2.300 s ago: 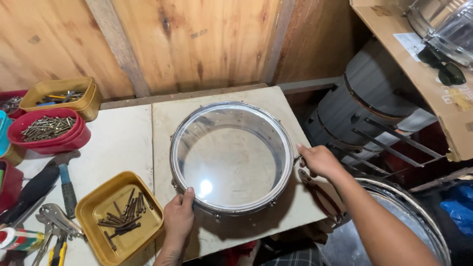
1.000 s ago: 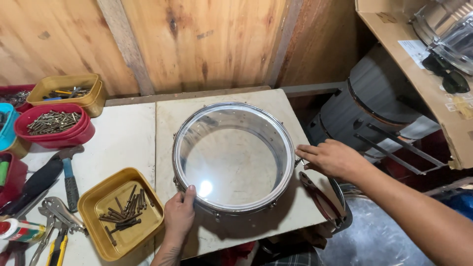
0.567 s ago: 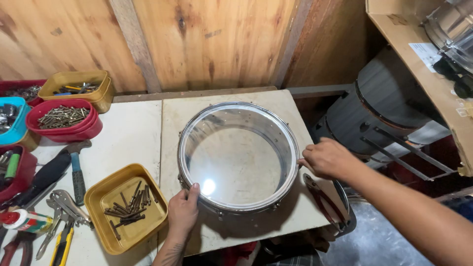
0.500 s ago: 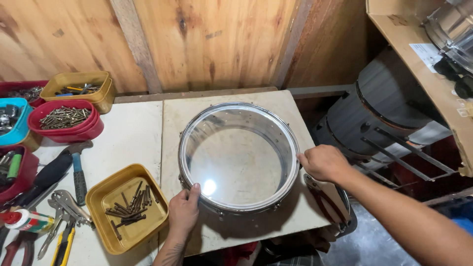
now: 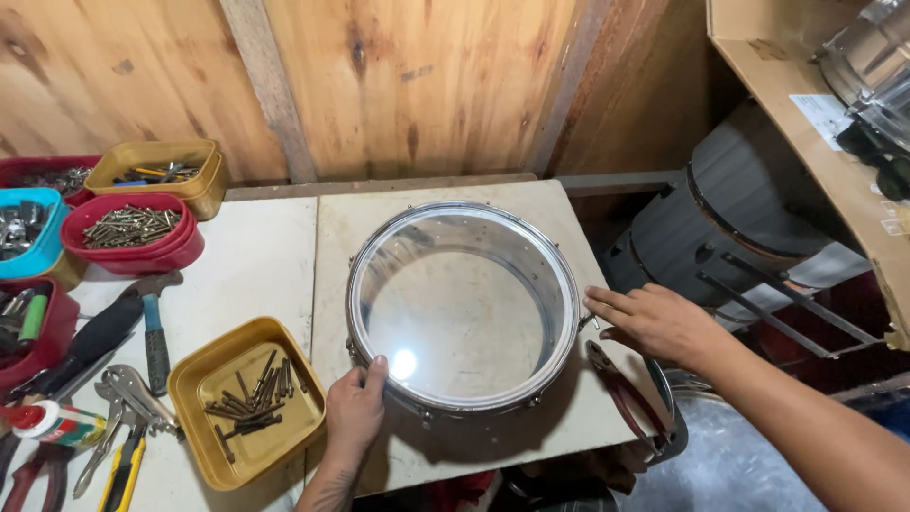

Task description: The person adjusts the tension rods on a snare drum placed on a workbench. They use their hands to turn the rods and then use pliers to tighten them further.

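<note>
A round drum [image 5: 463, 308] with a shiny metal hoop and a clear head lies flat on a pale board [image 5: 343, 232]. My left hand [image 5: 354, 410] rests against the hoop's near-left edge, thumb touching the rim. My right hand [image 5: 654, 322] lies flat on the board at the drum's right side, fingers spread and pointing at the hoop, holding nothing. Red-handled pliers [image 5: 626, 393] lie on the board just below my right hand.
A yellow tray of dark screws [image 5: 248, 403] sits left of the drum. Red [image 5: 133, 232], blue [image 5: 28, 232] and yellow [image 5: 166, 173] tubs of hardware stand at the back left. Hand tools [image 5: 114, 379] lie at the left edge. Dark drums [image 5: 730, 218] and a cardboard box [image 5: 815, 123] crowd the right.
My right hand has opened flat beside the drum's right edge and moved slightly away from the rim. The view has shifted a little. My left hand stays at the hoop.
</note>
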